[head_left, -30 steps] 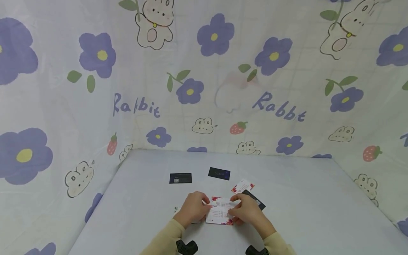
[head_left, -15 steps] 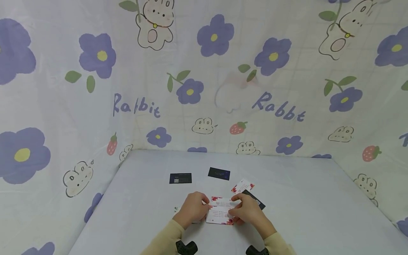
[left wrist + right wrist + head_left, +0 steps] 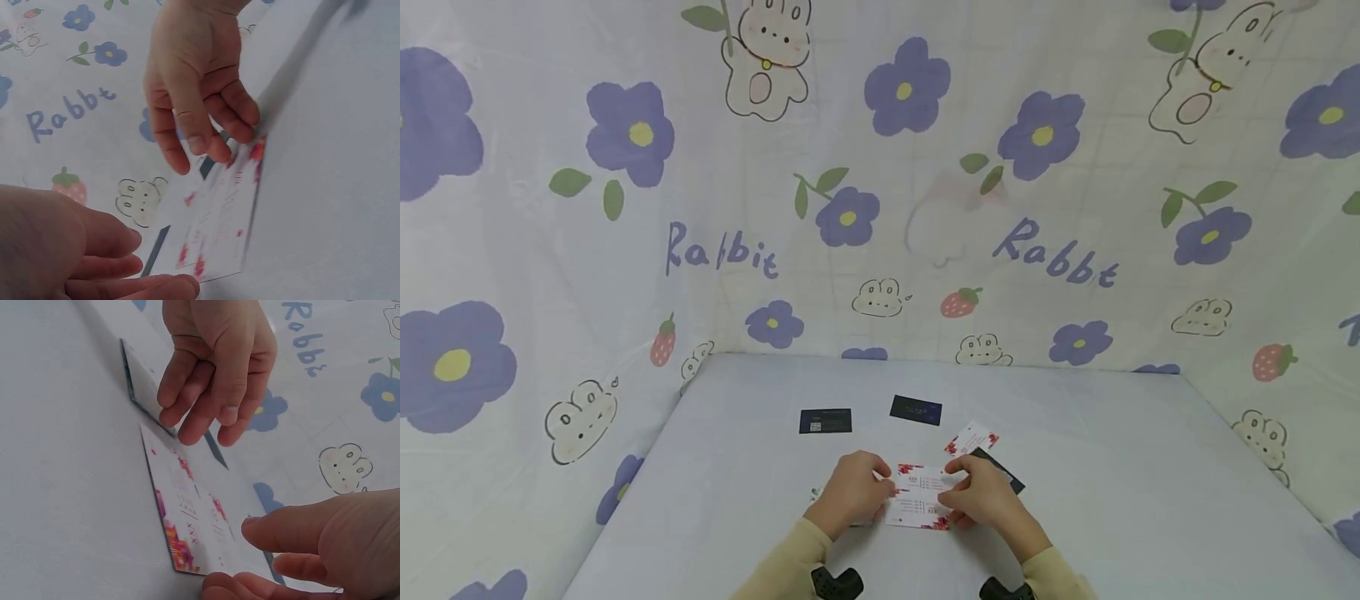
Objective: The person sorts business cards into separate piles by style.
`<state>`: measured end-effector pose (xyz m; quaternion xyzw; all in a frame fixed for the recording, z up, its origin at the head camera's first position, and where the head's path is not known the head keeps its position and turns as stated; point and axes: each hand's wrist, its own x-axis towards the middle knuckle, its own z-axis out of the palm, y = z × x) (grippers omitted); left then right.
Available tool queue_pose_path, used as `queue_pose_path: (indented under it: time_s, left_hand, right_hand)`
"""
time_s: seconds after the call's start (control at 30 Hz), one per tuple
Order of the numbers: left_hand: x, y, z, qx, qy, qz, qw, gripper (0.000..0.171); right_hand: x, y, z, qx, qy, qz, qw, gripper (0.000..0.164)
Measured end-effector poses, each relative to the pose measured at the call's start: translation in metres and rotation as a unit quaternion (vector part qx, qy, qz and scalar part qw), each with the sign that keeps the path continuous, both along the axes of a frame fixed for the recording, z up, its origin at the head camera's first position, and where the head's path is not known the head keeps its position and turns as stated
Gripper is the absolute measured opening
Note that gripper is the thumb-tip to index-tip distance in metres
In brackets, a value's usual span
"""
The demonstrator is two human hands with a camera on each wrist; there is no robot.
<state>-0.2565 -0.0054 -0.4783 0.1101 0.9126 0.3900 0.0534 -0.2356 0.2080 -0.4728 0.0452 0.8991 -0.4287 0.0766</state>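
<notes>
Two white cards with red floral corners lie one above the other between my hands: a far card (image 3: 919, 477) and a near card (image 3: 913, 512), their long edges meeting. My left hand (image 3: 853, 490) is at their left ends, thumb and fingers loosely bent, fingertips right at the edge. From the other side my right hand (image 3: 981, 493) touches the right ends, its fingers relaxed and spread along both cards. In the right wrist view, a white card with a dark edge (image 3: 147, 384) lies beside the left hand, which covers most of it in the head view.
Two black cards, left (image 3: 825, 421) and right (image 3: 916, 409), lie farther back on the white table (image 3: 1112, 467). Behind my right hand, a white floral card (image 3: 972, 438) touches another black card (image 3: 1007, 475). Rabbit-and-flower cloth (image 3: 910, 175) walls the table's back and sides.
</notes>
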Motion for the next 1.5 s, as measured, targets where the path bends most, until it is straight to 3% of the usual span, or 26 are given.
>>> queue_pose_path:
  time_s: [0.33, 0.6, 0.97, 1.17, 1.5]
  left_hand:
    - [-0.009, -0.037, 0.025, 0.097, 0.038, 0.055, 0.993, 0.031]
    - [-0.023, -0.077, 0.038, 0.176, 0.018, 0.114, 0.9776, 0.03]
    - [-0.026, -0.103, 0.048, 0.186, 0.015, 0.148, 0.9713, 0.033]
    - [-0.026, -0.108, 0.051, 0.198, 0.001, 0.162, 0.9666, 0.034]
    - [-0.026, -0.109, 0.051, 0.198, -0.005, 0.165, 0.9663, 0.034]
  right_hand:
    - [-0.008, 0.022, 0.025, -0.041, 0.023, -0.037, 0.998, 0.046]
    - [-0.013, 0.051, 0.042, -0.074, 0.031, -0.047, 0.996, 0.05]
    - [-0.013, 0.072, 0.053, -0.107, 0.023, -0.074, 0.991, 0.057]
    - [-0.012, 0.077, 0.054, -0.115, 0.023, -0.086, 0.989, 0.058]
    - [-0.01, 0.08, 0.055, -0.131, 0.024, -0.086, 0.987, 0.056]
